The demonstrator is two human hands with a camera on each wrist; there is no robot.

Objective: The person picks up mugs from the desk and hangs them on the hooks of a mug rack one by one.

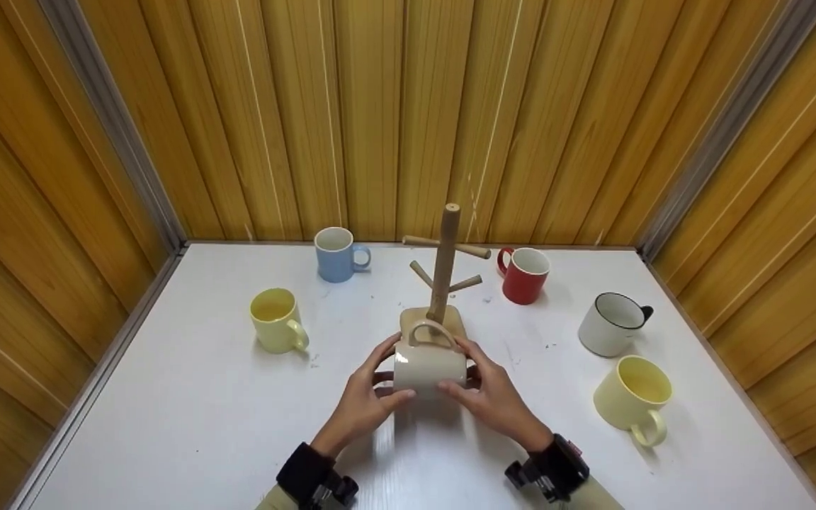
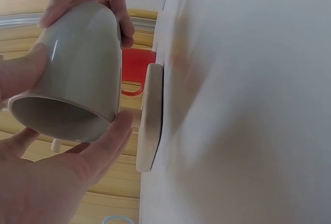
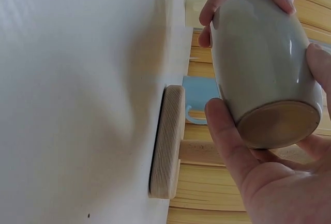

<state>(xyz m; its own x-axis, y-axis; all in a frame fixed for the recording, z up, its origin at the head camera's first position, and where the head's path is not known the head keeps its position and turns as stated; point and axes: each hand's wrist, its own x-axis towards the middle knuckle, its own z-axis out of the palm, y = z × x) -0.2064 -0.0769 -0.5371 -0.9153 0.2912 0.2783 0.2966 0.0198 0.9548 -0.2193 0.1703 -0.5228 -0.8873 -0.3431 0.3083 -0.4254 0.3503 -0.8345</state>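
Observation:
A beige-grey mug [image 1: 428, 372] lies on its side in the air between both hands, its handle turned toward the wooden mug tree [image 1: 443, 269]. My left hand [image 1: 365, 400] grips it at the rim end, where the opening [image 2: 59, 118] shows in the left wrist view. At the base end, my right hand [image 1: 489, 393] holds it with thumb and fingers; the unglazed bottom [image 3: 279, 124] faces that palm. Just behind the mug is the tree's base [image 1: 411, 319], partly covered by it. The tree's pegs carry no mugs.
A blue mug [image 1: 335, 258] and a yellow mug [image 1: 275, 326] stand on the left. To the right are a red mug [image 1: 523, 280], a white mug with a black rim [image 1: 606, 329] and another yellow mug [image 1: 624, 400]. Wood-patterned walls [image 1: 365, 120] border the white table [image 1: 202, 397].

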